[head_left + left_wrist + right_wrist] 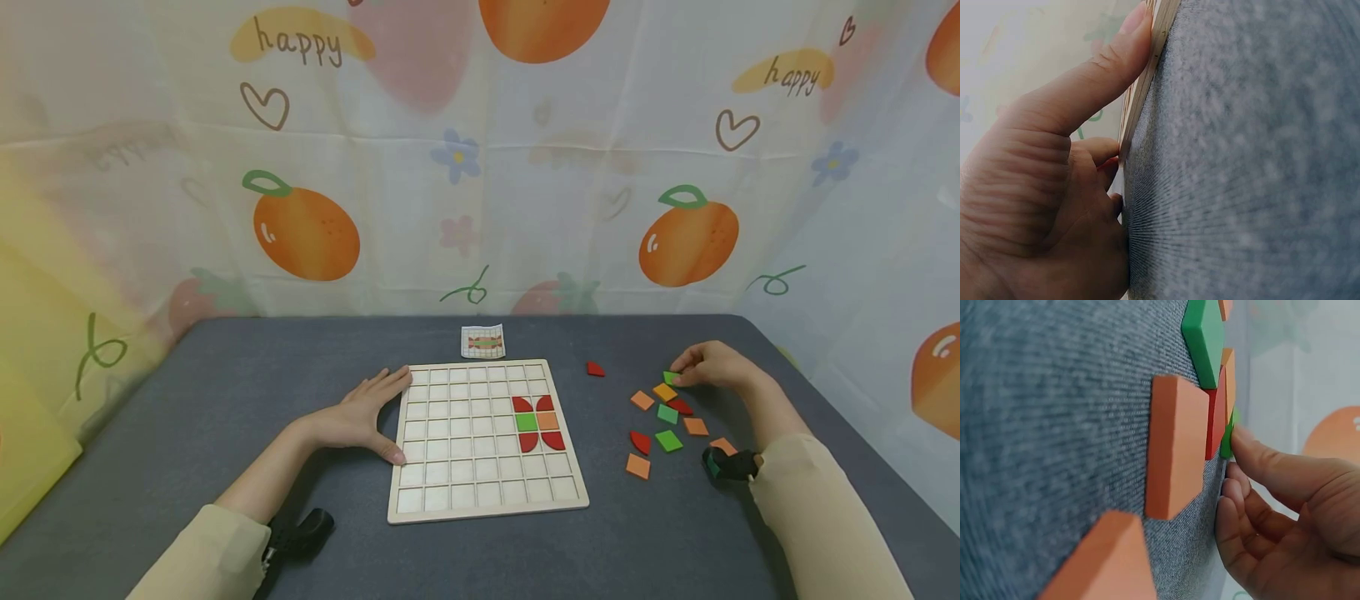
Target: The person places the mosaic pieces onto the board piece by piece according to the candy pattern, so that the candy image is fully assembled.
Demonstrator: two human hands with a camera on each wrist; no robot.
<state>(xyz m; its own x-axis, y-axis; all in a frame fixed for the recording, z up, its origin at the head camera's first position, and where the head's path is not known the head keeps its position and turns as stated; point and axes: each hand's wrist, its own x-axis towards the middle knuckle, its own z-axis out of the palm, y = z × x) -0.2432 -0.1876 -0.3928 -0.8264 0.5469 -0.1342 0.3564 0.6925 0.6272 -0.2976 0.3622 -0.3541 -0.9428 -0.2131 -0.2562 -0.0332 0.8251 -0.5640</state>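
A wooden grid board (462,451) lies on the dark table. My left hand (352,425) is spread along its left side, the thumb and fingertips resting on the edge; the left wrist view shows the thumb (1110,62) on the rim. Toward the board's right side sit a green square tile (527,422), an orange square tile (548,421) and several red quarter-round pieces (552,440). My right hand (716,364) is at the far end of the loose tiles, thumb and fingers pinching a green tile (670,378). That tile is partly hidden behind other tiles in the right wrist view.
Loose tiles lie right of the board: orange ones (638,466), green ones (668,441), a yellow-orange one (664,392) and red quarter-rounds (640,442). One red piece (595,368) lies apart, farther back. Behind the board is a small pattern card (483,342). A printed curtain (480,208) hangs behind the table.
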